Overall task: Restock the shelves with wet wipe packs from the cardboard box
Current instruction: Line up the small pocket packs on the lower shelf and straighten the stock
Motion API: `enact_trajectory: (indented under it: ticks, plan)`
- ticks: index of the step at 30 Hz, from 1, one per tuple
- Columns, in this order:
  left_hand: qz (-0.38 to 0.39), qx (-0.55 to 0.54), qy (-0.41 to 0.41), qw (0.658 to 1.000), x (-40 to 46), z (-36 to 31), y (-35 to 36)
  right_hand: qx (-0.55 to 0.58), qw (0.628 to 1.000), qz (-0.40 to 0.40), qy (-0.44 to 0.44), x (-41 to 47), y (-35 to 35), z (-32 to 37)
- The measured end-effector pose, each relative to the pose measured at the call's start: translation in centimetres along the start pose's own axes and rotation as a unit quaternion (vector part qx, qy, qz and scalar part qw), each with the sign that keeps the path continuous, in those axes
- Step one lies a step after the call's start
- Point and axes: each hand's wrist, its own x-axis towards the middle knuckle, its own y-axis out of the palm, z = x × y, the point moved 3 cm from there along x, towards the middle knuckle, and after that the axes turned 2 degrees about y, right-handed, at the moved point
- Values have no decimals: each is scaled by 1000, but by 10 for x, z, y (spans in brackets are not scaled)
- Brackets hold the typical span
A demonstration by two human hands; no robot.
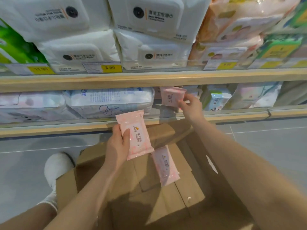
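Observation:
My left hand (118, 145) holds a pink wet wipe pack (136, 135) upright above the open cardboard box (187, 193). My right hand (191, 107) grips a second pink pack (172, 96) at the lower shelf (49, 128), in a gap between large white packs and small blue packs. A third pink pack (165, 166) lies on the box's bottom.
The upper shelf (116, 80) carries big white wipe bundles, green packs at left and orange packs at right, with yellow price tags. A foot in a white shoe (56, 166) stands on the grey tiled floor left of the box.

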Motion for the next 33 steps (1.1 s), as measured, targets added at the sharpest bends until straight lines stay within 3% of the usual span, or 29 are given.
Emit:
enact_trajectory:
  ticks: [5, 13, 18, 21, 24, 27, 30, 32, 33]
  plan:
    - [8, -12, -8, 1000, 4, 10, 4, -26, 998, 17, 63, 33, 43, -8]
    - [-1, 10, -8, 1000, 3, 6, 2, -49, 996, 66, 29, 22, 51, -3]
    - [13, -107, -31, 994, 0, -2, -3, 46, 995, 90, 14, -26, 14, 17]
    - [50, -169, -67, 982, 0, -23, -3, 27, 984, 174, 4, -68, -5, 25]
    - [90, -200, -33, 975, -4, -50, 2, 54, 958, 279, 34, -99, -5, 25]
    - [98, -232, 7, 968, -10, -73, 7, 60, 962, 265, 35, -103, -7, 20]
    - [83, -148, 48, 984, -11, -76, 1, 71, 975, 209, -4, -96, -21, 26]
    - [69, 33, 102, 992, -8, -61, -7, 58, 986, 148, -43, -85, -32, 31]
    - [79, 130, 134, 979, -6, -49, -8, 53, 990, 117, -52, -77, -34, 31]
